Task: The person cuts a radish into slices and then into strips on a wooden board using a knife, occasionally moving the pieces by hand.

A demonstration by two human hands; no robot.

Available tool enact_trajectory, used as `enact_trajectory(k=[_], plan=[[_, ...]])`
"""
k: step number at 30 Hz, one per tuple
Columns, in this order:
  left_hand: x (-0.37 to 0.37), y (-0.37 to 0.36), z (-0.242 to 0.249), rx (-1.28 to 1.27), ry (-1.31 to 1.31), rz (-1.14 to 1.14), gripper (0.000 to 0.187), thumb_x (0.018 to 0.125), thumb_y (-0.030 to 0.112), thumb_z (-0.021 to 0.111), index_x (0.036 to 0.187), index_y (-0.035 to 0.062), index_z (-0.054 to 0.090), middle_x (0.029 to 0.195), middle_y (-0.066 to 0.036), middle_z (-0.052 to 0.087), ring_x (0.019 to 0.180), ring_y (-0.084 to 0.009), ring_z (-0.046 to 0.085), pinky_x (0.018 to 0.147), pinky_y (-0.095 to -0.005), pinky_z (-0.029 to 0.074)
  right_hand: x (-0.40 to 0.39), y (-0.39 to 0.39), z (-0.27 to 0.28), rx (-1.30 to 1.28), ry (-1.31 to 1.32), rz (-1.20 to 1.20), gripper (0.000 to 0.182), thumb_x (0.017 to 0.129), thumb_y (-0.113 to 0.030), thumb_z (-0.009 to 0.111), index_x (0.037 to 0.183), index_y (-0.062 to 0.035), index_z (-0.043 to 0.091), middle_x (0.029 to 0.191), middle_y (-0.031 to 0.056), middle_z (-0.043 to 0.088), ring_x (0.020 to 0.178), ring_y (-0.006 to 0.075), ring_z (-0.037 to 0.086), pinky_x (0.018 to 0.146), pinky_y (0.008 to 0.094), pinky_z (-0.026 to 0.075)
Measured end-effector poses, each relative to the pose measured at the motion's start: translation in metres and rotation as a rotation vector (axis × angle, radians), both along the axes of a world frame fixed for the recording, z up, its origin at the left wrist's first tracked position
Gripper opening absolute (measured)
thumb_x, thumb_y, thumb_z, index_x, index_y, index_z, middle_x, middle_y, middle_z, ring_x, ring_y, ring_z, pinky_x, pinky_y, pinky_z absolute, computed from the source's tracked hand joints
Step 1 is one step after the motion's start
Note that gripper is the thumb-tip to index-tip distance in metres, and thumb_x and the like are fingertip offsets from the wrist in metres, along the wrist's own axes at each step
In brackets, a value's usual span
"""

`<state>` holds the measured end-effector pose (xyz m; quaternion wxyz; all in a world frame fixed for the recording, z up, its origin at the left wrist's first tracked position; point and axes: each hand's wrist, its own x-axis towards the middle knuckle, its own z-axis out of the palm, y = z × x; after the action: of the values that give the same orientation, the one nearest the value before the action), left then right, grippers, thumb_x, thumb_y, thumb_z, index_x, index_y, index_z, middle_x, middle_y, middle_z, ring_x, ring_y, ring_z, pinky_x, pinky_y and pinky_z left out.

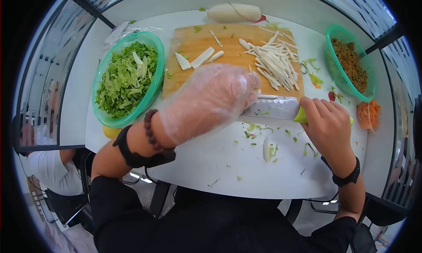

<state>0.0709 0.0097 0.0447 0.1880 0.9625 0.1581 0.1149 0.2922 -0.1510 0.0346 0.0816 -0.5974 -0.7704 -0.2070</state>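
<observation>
In a clear plastic glove, my left hand [220, 88] is curled over the front part of the wooden cutting board [237, 33]. Its fingertips press on a white radish piece [258, 91], mostly hidden under them. My right hand [327, 123] is wrapped around the green handle of a kitchen knife [274, 108]. The blade points left, its tip close beside my left fingers. A heap of white radish strips [274, 61] lies on the board's right side. Flat radish slices [202, 58] rest on its left side.
A green bowl of shredded greens [127, 77] stands left. A green bowl of brown crumbly food [349, 68] is at right, near orange shreds [368, 114] in a bag. Behind the board lies a whole white radish [233, 12]. Scraps [266, 148] litter the table [211, 174].
</observation>
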Motion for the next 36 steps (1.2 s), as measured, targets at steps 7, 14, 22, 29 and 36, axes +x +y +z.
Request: enact_trajectory(k=[7, 14, 22, 29, 36], plan=[[-0.004, 0.041, -0.003, 0.119, -0.069, -0.001, 0.02, 0.093, 0.016, 0.067, 0.108, 0.004, 0.066, 0.103, -0.018, 0.068, 0.1, -0.0365, 0.064, 0.09, -0.0437, 0.051, 0.02, -0.025, 0.011, 0.1, 0.115, -0.113, 0.028, 0.068, -0.01, 0.079, 0.088, -0.0082, 0.058, 0.069, 0.0046, 0.057, 0.062, 0.022, 0.06, 0.058, 0.0358, 0.045], [-0.019, 0.041, 0.004, 0.146, 0.243, 0.063, 0.04, 0.088, 0.014, 0.073, 0.122, -0.0004, 0.059, 0.117, -0.022, 0.062, 0.109, -0.038, 0.061, 0.097, -0.0432, 0.05, 0.055, -0.045, 0.03, -0.23, 0.743, -0.655, 0.02, 0.086, -0.017, 0.078, 0.094, -0.0054, 0.064, 0.061, 0.0055, 0.056, 0.05, 0.0131, 0.055, 0.051, 0.0323, 0.042], [0.011, 0.03, -0.026, 0.178, 0.177, 0.121, 0.031, 0.089, 0.007, 0.067, 0.116, -0.0003, 0.056, 0.108, -0.023, 0.058, 0.101, -0.0423, 0.059, 0.087, -0.0444, 0.052, 0.073, -0.022, 0.009, -0.383, 1.459, -0.501, 0.024, 0.104, -0.021, 0.057, 0.115, -0.0004, 0.055, 0.066, 0.0022, 0.056, 0.042, 0.0073, 0.047, 0.039, 0.0251, 0.036], [0.003, -0.022, -0.01, 0.304, 0.12, 0.323, 0.046, 0.094, 0.022, 0.065, 0.127, -0.0074, 0.052, 0.127, -0.029, 0.054, 0.118, -0.0426, 0.055, 0.101, -0.0453, 0.047, 0.081, 0.002, -0.016, -0.053, 0.773, -0.442, 0.021, 0.1, -0.02, 0.061, 0.112, -0.0025, 0.059, 0.074, 0.0171, 0.066, 0.057, 0.0329, 0.064, 0.057, 0.0415, 0.052], [-0.003, -0.065, -0.029, 0.334, 0.463, 0.321, 0.082, 0.097, 0.043, 0.06, 0.144, -0.0199, 0.035, 0.154, -0.04, 0.03, 0.146, -0.0486, 0.03, 0.121, -0.05, 0.025, 0.076, 0.026, -0.008, -0.074, 0.372, -0.594, 0.021, 0.097, -0.024, 0.064, 0.111, -0.0075, 0.062, 0.081, 0.0222, 0.068, 0.08, 0.0427, 0.068, 0.069, 0.0504, 0.053]])
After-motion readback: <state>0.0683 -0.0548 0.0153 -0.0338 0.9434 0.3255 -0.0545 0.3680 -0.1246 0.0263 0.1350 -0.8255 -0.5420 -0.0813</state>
